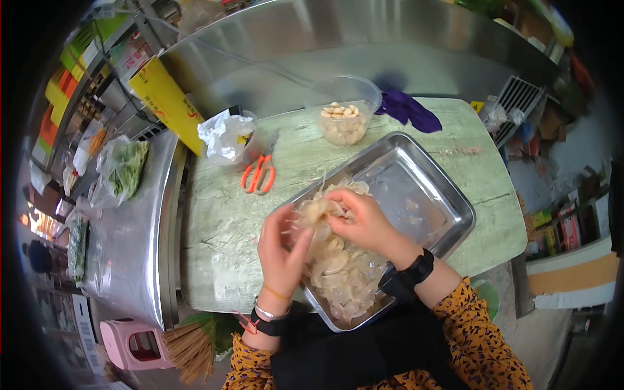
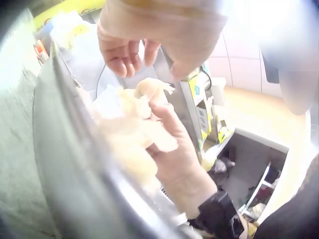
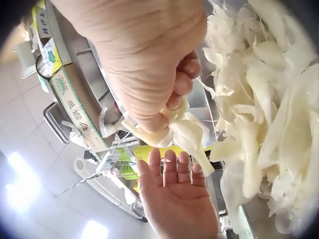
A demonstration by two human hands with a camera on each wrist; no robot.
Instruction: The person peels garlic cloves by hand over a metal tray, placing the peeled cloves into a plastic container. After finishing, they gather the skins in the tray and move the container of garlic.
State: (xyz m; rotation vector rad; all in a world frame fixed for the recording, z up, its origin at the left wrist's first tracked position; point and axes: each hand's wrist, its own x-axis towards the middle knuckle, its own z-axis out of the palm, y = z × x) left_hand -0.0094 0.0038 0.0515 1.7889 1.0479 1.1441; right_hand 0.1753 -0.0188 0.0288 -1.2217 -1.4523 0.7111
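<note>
Together, a person's bare hands met over the left end of a metal tray (image 1: 429,188), where pale strips (image 1: 344,273) lay heaped. The right hand (image 1: 367,224) gripped a pale piece (image 3: 189,134) above the heap, its fingers (image 3: 183,83) curled and pinching it. Close by, the left hand (image 1: 279,253) was open, palm turned toward the piece, with its fingers (image 3: 171,167) extended near the hanging end; whether they touched it could not be told. Small scraps clung to the right part of the tray.

The tray rested on a light green desk (image 1: 221,266). Just beyond its far edge stood a clear tub (image 1: 338,97) partly filled with whitish cloves (image 1: 341,112), a purple cloth (image 1: 413,112) beside it. Left of the tray lay scissors (image 1: 259,175) with orange handles, and past them stood a smaller tub (image 1: 244,155) with crumpled white wrapping (image 1: 224,133) in its mouth. A tall yellow box (image 1: 168,104) leaned farther left. Well to the tray's left, a metal counter (image 1: 130,240) held bagged greens (image 1: 125,170), while a pink stool (image 1: 133,344) and a straw broom (image 1: 188,348) appeared below, near the counter's front end.
</note>
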